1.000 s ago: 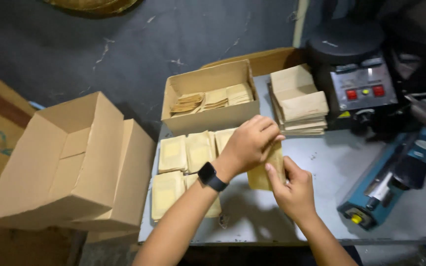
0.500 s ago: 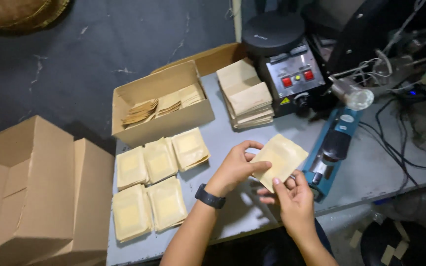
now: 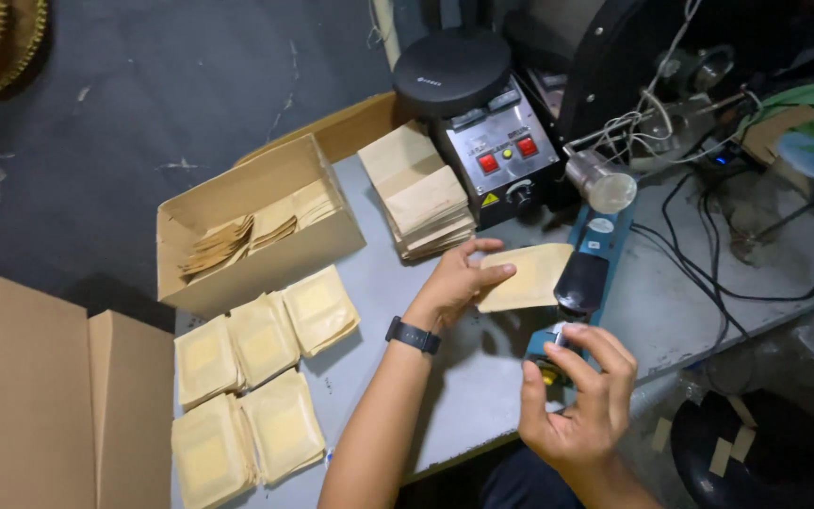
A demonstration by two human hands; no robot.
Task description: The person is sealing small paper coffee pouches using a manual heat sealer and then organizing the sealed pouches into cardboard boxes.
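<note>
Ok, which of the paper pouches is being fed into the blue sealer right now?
The single flat brown pouch pinched in the left hand, its far edge at the blue sealer. The other pouches lie on the table, sit stacked, or are in the open box.

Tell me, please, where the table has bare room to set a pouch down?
Bare grey table shows between the filled pouches and the left hand, and right of the blue sealer up to the black cables. The back by the empty pouch stack is crowded.
</note>
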